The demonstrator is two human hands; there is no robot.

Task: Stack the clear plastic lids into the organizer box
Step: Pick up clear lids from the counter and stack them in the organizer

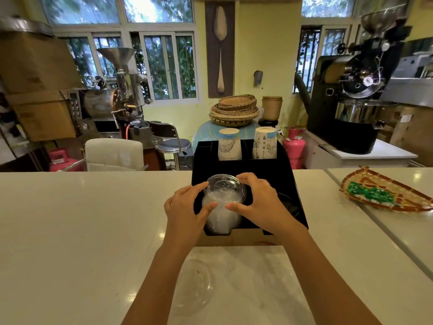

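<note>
I see both hands cupped round the stack of clear lids (222,202), each grip about half closed: the left hand (185,212) has its fingertips on the stack's left rim and its thumb pressed on the near face, and the right hand (260,202) curls its fingers over the top rim with its thumb meeting the front. The stack leans in the front-left compartment of the black organizer box (288,184); its lower end is lost in the dark slot, so I cannot count the lids. The compartment to the right is too shadowed for me to read what lies in it. Two paper cup stacks (229,144) stand upside down in the rear compartments. On the table (70,219), between my forearms, one loose clear lid (194,287) lies flat, faint against the pale top. A woven tray (384,193) with green packets sits well off to the right.
</note>
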